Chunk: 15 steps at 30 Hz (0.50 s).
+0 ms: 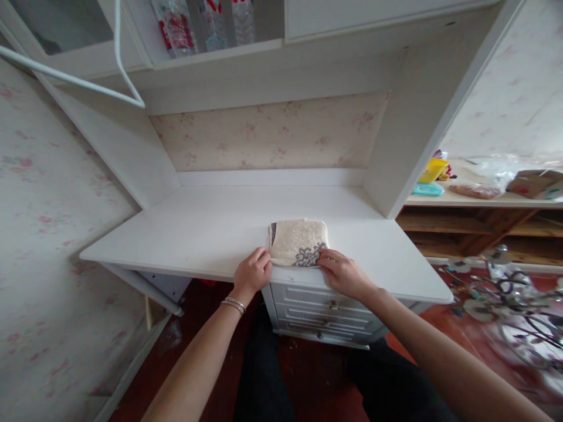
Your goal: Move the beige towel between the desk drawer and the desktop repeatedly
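A folded cream towel (294, 237) with a grey leafy pattern at its lower right corner lies flat on the white desk (211, 223), near the front edge. My left hand (254, 269) is closed at the towel's lower left corner, fingertips pinching its edge. At the lower right corner, over the grey pattern, my right hand (341, 269) grips the edge with bent fingers. A strip of darker grey shows along the towel's left fold. The thumbs are partly hidden from this angle.
Drawers (325, 313) stand under the desk front. Above hangs a shelf with plastic bottles (213, 26). A white metal rod (127, 82) juts in at upper left. To the right are a low wooden shelf (444, 223) and a chandelier (510, 299) on the red floor.
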{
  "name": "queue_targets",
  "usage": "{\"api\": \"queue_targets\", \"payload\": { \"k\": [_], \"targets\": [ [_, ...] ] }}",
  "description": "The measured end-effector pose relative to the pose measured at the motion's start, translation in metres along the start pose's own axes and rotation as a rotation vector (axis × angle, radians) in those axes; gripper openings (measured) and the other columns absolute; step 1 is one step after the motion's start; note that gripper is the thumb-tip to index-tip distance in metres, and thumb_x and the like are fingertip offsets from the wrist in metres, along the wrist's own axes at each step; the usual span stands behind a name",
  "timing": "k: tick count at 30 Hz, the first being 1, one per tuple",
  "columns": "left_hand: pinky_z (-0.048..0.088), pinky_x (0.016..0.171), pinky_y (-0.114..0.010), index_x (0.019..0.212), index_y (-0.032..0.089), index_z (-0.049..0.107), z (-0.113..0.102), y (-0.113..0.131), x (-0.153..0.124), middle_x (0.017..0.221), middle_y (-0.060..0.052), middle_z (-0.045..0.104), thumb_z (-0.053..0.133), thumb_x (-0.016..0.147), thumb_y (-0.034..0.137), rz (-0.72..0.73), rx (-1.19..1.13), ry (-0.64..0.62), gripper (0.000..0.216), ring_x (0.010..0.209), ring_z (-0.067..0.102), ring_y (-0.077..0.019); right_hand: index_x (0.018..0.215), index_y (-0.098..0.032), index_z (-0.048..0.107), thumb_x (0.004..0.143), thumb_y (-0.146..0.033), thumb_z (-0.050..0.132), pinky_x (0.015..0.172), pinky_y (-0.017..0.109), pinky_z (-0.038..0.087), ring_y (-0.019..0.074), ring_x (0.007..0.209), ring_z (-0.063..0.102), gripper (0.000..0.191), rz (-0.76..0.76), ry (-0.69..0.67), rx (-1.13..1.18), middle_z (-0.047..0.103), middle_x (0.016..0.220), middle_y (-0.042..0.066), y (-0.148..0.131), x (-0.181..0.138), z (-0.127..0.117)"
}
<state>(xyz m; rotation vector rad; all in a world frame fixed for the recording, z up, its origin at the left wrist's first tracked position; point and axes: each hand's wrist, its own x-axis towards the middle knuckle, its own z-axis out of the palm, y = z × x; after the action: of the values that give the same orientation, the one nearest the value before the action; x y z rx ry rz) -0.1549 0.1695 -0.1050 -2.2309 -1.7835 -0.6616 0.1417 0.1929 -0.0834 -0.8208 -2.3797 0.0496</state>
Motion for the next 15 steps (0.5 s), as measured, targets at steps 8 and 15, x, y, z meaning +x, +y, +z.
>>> {"api": "queue_targets", "payload": {
  "k": [8, 15],
  "targets": [
    [0.054, 0.088, -0.034, 0.112, 0.021, 0.059, 0.002, -0.003, 0.003, 0.121, -0.010, 0.062, 0.040, 0.091, 0.010, -0.114, -0.146, 0.130, 0.031, 0.106, 0.065, -0.0222, 0.093, -0.021, 0.078, 0.088, -0.013, 0.049, 0.104, 0.036, 0.052, 0.0233, 0.124, 0.059, 0.030, -0.042, 0.018, 0.118, 0.067, 0.108, 0.009, 0.010, 0.003, 0.018],
    [0.048, 0.106, -0.045, 0.118, 0.019, 0.060, -0.004, 0.010, 0.012, 0.121, -0.014, 0.061, 0.040, 0.093, 0.013, 0.030, -0.190, 0.258, 0.033, 0.120, 0.057, -0.0252, 0.124, -0.021, 0.070, 0.101, -0.030, 0.049, 0.118, 0.047, 0.036, 0.0255, 0.138, 0.046, 0.033, -0.103, -0.037, -0.081, 0.064, 0.132, 0.011, 0.006, -0.015, -0.022]
  ]
}}
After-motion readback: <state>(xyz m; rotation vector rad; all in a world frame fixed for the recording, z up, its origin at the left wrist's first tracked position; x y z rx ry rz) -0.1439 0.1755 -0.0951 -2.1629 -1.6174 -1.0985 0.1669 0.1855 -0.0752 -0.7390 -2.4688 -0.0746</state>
